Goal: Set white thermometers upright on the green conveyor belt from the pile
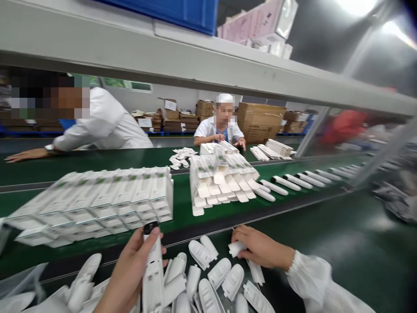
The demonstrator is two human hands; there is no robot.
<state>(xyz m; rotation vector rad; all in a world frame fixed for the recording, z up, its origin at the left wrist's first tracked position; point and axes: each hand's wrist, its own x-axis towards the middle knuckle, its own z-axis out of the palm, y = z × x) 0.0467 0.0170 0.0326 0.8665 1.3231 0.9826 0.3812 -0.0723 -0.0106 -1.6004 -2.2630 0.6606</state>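
Head view. Table [342, 243] in the foreground: dark green, smooth, with a soft sheen at right. Loose white covers [220, 273] lie scattered across its near part, some overlapping. Left hand [130, 265] grasps a white device [153, 271] with a black end, its long recess facing up, held above the pile. Right hand [262, 248] pinches a small white piece [236, 249] at the pile's far right edge.

Beyond a dark edge strip, a green belt [182, 213]. On it: closed white boxes [107, 200] stacked at left, open-flapped boxes [224, 180] mid-belt, then a row of white devices [293, 182] trailing off right. Pale shelf beam [195, 61] crosses overhead, carrying a blue bin [169, 13].

Across the belt, two people in white coats, one leaning at left [114, 121]. Brown cartons [260, 119] behind; bright ceiling lights [356, 5] upper right.
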